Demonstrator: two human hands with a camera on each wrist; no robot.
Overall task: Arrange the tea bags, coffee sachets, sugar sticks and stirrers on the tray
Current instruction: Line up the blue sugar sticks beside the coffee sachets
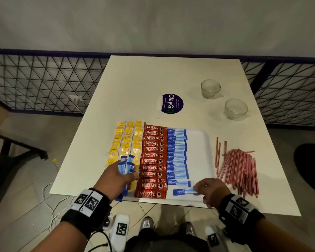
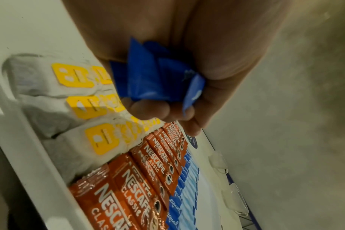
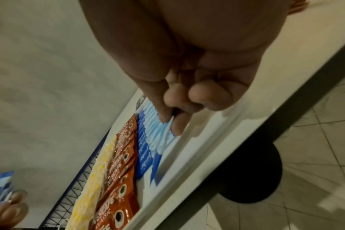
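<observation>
Left hand (image 1: 116, 176), forearm extended forward from the lower left and wrist wrapped in a black band bearing square markers, with fingers (image 2: 150, 109) and thumb curled into a fist around a bundle of blue sugar sticks (image 1: 126, 164) that fans out above the knuckles. Right hand (image 1: 212, 191), forearm entering from the lower right with a matching marker band, palm down with knuckles raised; thumb and forefinger (image 3: 163, 115) pinch the end of a single sugar stick (image 1: 183, 191), the remaining fingers curled under the palm.
</observation>
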